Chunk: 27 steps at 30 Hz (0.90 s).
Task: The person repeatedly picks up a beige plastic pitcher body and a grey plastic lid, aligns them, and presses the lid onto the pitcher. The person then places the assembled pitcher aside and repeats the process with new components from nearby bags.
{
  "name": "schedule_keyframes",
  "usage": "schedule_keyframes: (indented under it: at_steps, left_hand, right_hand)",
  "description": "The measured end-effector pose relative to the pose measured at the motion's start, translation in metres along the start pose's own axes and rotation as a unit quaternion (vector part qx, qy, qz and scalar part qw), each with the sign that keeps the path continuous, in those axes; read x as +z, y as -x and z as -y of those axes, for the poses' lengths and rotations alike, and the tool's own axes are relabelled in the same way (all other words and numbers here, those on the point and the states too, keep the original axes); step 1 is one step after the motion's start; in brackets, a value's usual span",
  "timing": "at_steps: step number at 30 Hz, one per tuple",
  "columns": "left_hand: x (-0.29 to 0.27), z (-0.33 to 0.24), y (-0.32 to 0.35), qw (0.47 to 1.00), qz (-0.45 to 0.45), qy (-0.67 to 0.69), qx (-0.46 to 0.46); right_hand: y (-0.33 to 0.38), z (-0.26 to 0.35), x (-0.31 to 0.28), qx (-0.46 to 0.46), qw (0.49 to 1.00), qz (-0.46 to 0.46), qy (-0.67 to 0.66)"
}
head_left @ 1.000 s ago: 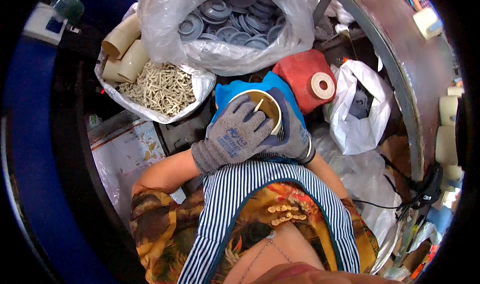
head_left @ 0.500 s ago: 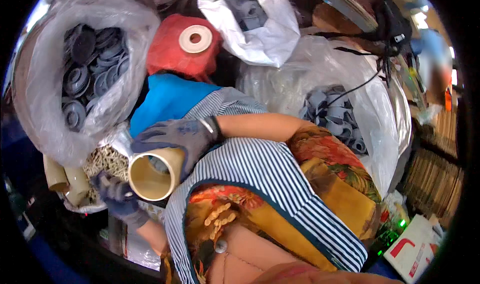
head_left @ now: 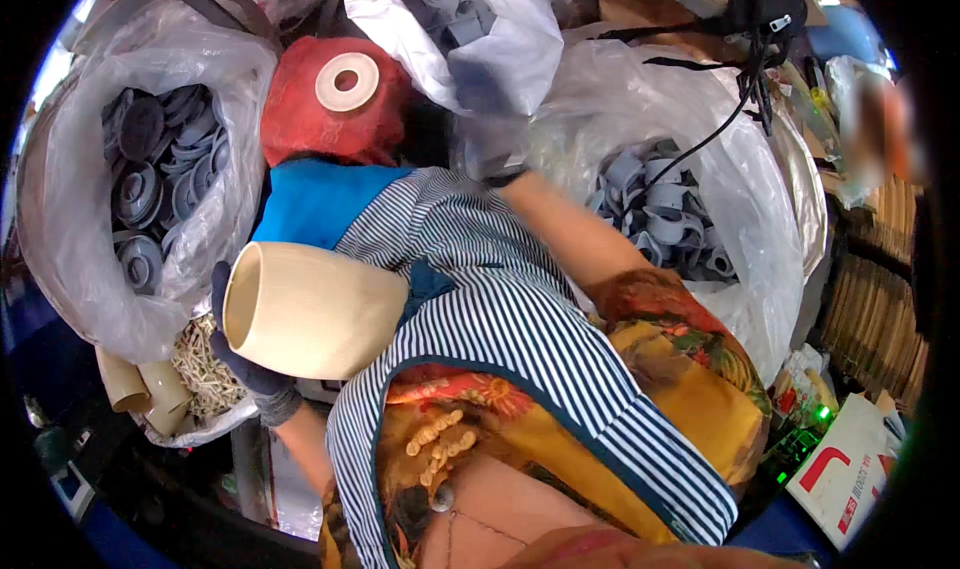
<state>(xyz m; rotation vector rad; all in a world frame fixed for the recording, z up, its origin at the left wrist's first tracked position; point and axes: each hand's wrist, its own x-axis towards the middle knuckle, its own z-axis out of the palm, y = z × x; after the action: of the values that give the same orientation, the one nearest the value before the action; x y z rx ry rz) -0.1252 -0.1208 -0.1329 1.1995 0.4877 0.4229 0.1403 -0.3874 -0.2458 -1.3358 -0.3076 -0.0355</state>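
Observation:
My left hand (head_left: 258,371), in a dark blue-grey glove, grips a cream plastic pipe piece (head_left: 325,314) from its left and underside. The hollow pipe lies on its side by my lap, with one open end facing left; it hides most of that hand's fingers. Beyond my lap, my gloved right hand (head_left: 485,114) reaches out at the near edge of a white sack (head_left: 535,44) that holds grey plastic parts (head_left: 462,19). Motion smears its fingers, so its grip cannot be made out.
Left stands a clear plastic bag (head_left: 70,229) of round grey parts (head_left: 145,194); below it sits a sack of small pale pieces (head_left: 207,374) and cream pipes (head_left: 165,394). A red bundle (head_left: 290,119) carries a cream ring (head_left: 347,82). Another bag (head_left: 770,239) holds curved grey parts (head_left: 665,209).
My right hand has left the pipe and moved far forward and right to the white sack. My left hand has come onto the pipe, which now lies more sideways.

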Motion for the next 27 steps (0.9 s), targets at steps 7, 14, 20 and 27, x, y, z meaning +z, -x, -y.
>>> schedule_keyframes:
  at_steps: [7, 14, 20, 27]
  left_hand:
    - [-0.018, -0.01, 0.002, 0.99, 0.031, 0.136, 0.032]
    - [0.009, -0.011, -0.008, 0.987, 0.058, 0.151, -0.005]
    - [0.018, -0.022, -0.007, 0.999, -0.027, 0.011, 0.029]
    - [0.002, 0.018, -0.007, 0.993, -0.081, -0.007, 0.082]
  right_hand:
    - [0.082, -0.012, -0.359, 0.408, 0.576, -0.277, 0.652]
    - [0.018, -0.001, -0.36, 0.462, 0.464, 0.091, 0.75]
    - [0.016, 0.036, -0.352, 0.487, 0.503, 0.021, 0.714]
    - [0.013, 0.122, -0.273, 0.268, 0.624, 0.152, 0.718]
